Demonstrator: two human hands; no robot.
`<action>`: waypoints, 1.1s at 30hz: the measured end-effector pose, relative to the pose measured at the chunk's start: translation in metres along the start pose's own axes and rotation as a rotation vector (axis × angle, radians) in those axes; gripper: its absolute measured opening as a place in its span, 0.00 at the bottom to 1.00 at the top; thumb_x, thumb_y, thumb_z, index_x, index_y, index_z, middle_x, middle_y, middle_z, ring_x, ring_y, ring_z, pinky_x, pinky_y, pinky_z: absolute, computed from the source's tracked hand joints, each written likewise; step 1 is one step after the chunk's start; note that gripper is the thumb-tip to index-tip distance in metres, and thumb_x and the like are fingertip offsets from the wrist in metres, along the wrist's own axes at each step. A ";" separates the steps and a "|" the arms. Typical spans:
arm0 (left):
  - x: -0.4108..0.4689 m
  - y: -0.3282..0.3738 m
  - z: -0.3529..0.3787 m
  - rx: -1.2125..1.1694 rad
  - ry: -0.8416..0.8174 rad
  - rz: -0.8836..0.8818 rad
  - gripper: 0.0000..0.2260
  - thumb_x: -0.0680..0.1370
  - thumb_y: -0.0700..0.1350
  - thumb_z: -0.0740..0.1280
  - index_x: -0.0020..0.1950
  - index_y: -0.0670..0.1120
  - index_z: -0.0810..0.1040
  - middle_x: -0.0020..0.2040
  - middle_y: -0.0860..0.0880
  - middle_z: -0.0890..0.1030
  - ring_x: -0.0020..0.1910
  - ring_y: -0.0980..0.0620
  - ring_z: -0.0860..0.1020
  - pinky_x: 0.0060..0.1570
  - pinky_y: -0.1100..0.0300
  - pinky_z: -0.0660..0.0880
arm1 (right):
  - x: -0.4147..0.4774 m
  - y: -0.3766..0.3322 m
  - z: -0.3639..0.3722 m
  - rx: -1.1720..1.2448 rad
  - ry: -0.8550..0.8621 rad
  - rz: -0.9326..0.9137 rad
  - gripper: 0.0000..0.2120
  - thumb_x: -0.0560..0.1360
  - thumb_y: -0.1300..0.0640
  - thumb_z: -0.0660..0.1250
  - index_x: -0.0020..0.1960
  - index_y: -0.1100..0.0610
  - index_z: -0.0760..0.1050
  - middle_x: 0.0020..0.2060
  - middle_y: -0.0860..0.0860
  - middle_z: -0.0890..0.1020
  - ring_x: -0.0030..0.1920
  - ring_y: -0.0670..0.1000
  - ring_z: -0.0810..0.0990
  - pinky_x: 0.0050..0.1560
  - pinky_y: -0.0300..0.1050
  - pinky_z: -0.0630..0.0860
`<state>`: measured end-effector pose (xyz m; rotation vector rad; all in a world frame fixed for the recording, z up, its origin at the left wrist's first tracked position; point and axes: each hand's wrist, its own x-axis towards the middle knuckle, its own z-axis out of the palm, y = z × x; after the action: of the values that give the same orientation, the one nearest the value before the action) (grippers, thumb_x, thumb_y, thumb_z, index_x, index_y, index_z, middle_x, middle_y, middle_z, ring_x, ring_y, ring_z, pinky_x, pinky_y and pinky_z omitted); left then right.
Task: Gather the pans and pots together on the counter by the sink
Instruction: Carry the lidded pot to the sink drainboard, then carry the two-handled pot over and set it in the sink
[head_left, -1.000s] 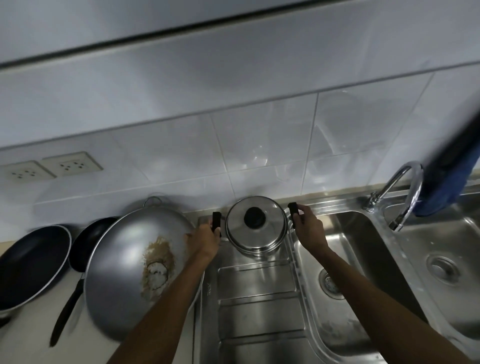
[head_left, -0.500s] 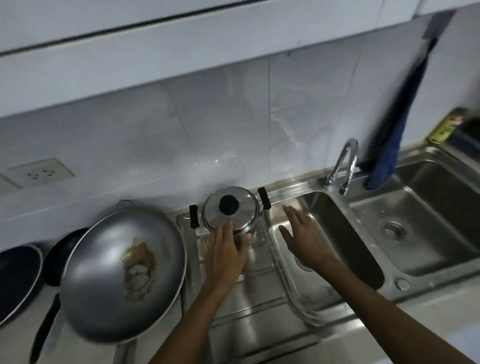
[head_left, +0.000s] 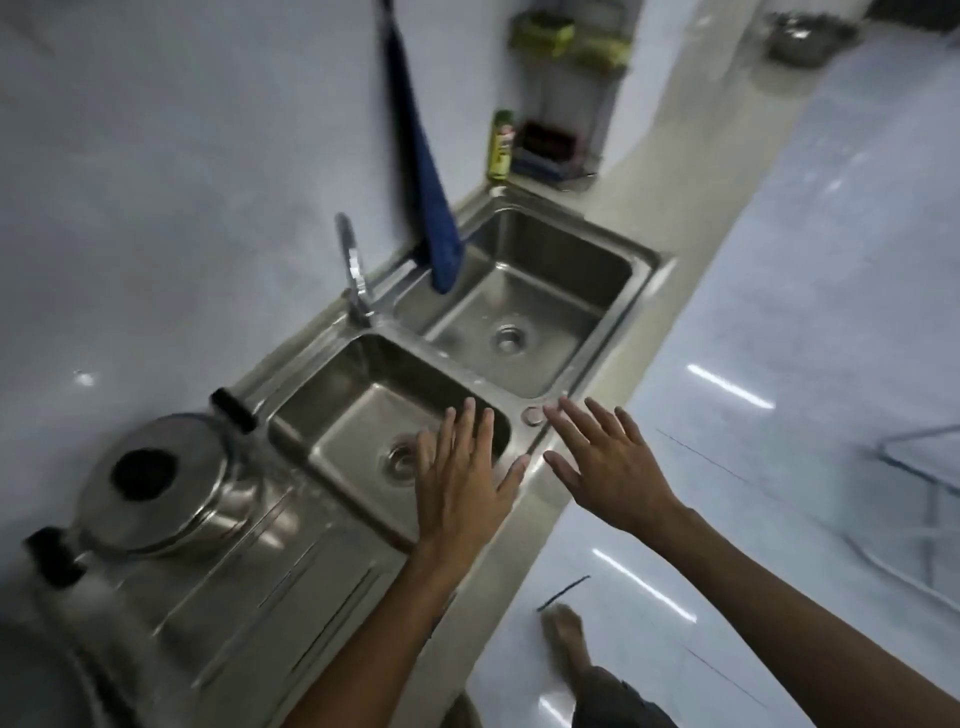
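A steel pot with a glass lid, a black knob and two black side handles stands on the ribbed drainboard at the left of the sink. My left hand hovers open, fingers spread, over the front rim of the left basin. Beside it my right hand is open as well, above the counter's front edge. Neither hand touches the pot. A blurred steel bowl or pot sits far off at the top right. The wok and dark pans are out of frame.
A curved tap stands behind the basins. A blue cloth hangs on the wall over the right basin. A green bottle and a rack stand past the sink. Glossy floor and my foot lie to the right.
Both hands have let go of the pot's handles and pulled back to the right. My view has swung right, so the wok and dark pans have left the frame.
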<state>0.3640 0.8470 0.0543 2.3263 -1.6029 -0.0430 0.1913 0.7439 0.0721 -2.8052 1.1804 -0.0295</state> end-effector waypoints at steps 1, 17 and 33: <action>0.012 0.018 0.006 0.007 -0.010 0.051 0.32 0.79 0.67 0.57 0.74 0.46 0.72 0.76 0.44 0.71 0.75 0.44 0.68 0.72 0.40 0.60 | -0.004 0.019 -0.003 0.001 0.006 0.042 0.29 0.82 0.38 0.48 0.79 0.49 0.62 0.77 0.51 0.68 0.76 0.60 0.66 0.73 0.62 0.64; 0.273 0.357 0.139 0.084 -0.200 0.251 0.37 0.78 0.72 0.46 0.81 0.52 0.59 0.82 0.47 0.55 0.81 0.44 0.55 0.77 0.41 0.48 | 0.054 0.423 -0.052 0.023 0.008 0.328 0.31 0.82 0.36 0.46 0.80 0.49 0.59 0.77 0.51 0.68 0.76 0.60 0.66 0.74 0.64 0.64; 0.676 0.579 0.250 0.068 -0.186 0.347 0.38 0.77 0.72 0.46 0.81 0.52 0.56 0.83 0.47 0.54 0.81 0.45 0.55 0.78 0.42 0.49 | 0.308 0.774 -0.106 0.011 0.084 0.442 0.31 0.82 0.37 0.46 0.80 0.50 0.58 0.78 0.50 0.67 0.77 0.58 0.65 0.75 0.61 0.63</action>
<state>0.0406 -0.0186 0.0771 2.1094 -2.1096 -0.1304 -0.1504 -0.0230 0.0958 -2.4895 1.7818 -0.1202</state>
